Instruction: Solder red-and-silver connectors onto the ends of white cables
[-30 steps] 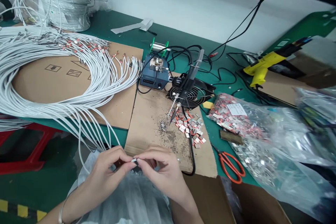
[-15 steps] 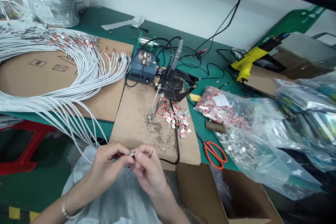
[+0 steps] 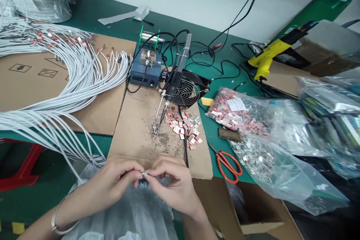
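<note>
- Left hand and right hand meet fingertip to fingertip at near centre, just off the near edge of the cardboard sheet.
- Small metal part pinched between both: thumb and forefinger of each hand closed tight on it, one from each side.
- Part mostly hidden by fingers; only a pale sliver visible. Long axis looks roughly left-right, not certain.
- Neither hand nearer: part sits right at the junction of the two grips, above a clear plastic bag.
- Pose: both wrists low, palms turned inward, remaining fingers curled; forearms converging from the near edge.
- White cable bundle to the far left, loose ends trailing down toward the left hand.
- Soldering iron parked in its stand at far centre, tip down by the scattered red-and-silver connectors; fan behind.
- Orange scissors to the right, well apart from the hands.
</note>
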A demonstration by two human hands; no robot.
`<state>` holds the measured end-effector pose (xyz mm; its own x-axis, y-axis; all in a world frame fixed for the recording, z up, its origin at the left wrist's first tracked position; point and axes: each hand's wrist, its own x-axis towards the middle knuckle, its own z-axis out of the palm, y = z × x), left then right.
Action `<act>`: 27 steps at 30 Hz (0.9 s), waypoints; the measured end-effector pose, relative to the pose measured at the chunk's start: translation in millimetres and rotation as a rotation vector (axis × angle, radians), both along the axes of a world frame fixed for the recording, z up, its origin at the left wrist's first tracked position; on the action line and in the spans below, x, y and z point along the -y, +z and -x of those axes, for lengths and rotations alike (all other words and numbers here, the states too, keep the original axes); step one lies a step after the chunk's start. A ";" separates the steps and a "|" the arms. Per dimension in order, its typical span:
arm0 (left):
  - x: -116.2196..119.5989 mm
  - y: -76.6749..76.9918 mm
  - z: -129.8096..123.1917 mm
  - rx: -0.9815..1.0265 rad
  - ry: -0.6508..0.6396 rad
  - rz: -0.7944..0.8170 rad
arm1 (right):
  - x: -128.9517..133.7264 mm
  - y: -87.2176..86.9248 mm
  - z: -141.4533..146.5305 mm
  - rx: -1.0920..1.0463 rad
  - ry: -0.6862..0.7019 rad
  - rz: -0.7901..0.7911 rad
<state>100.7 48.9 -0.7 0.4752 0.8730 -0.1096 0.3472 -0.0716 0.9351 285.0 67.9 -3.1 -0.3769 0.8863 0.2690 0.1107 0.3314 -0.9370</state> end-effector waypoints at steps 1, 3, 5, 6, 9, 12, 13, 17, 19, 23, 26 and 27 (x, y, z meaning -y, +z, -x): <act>-0.5 -0.6 -1.2 0.030 0.021 0.016 | 0.4 -0.9 -0.7 -0.032 -0.018 0.041; -0.7 -1.5 -4.4 0.065 0.086 0.007 | 1.6 -3.3 -1.2 -0.105 -0.056 0.158; -0.7 -1.5 -8.5 0.042 0.112 -0.080 | 3.2 -5.9 0.3 -0.168 -0.091 0.247; -1.0 -1.2 -10.8 0.019 0.118 -0.149 | 4.0 -7.6 2.3 -0.191 -0.113 0.273; -3.0 -1.6 -17.2 0.000 0.181 -0.319 | 6.8 -14.6 13.6 -0.262 -0.223 0.302; -5.4 -5.0 -21.5 0.103 0.261 -0.177 | 9.2 -23.0 26.6 -0.463 -0.284 0.455; -6.0 -6.5 -22.2 0.185 0.256 -0.027 | 9.5 -25.0 28.9 -0.571 -0.262 0.542; -7.8 -8.6 -22.0 0.554 0.253 0.528 | 7.6 -25.9 19.8 -0.896 -0.295 0.669; -9.1 -6.4 -21.3 0.578 0.326 0.531 | 6.2 -24.0 8.8 -0.768 -0.373 0.537; -12.5 -0.6 -21.0 0.358 0.317 0.244 | 4.5 -19.5 -5.1 -0.269 -0.187 0.423; -13.9 0.5 -20.6 0.152 0.259 -0.035 | 1.5 -15.2 -7.7 -0.127 -0.149 0.380; -14.1 0.3 -20.4 0.108 0.238 -0.097 | 0.1 -13.9 -8.1 -0.100 -0.156 0.359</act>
<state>121.1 63.0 -0.4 0.2597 0.9655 0.0204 0.2635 -0.0912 0.9603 293.1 67.8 -17.0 -0.2178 0.9752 -0.0394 0.0367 -0.0322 -0.9988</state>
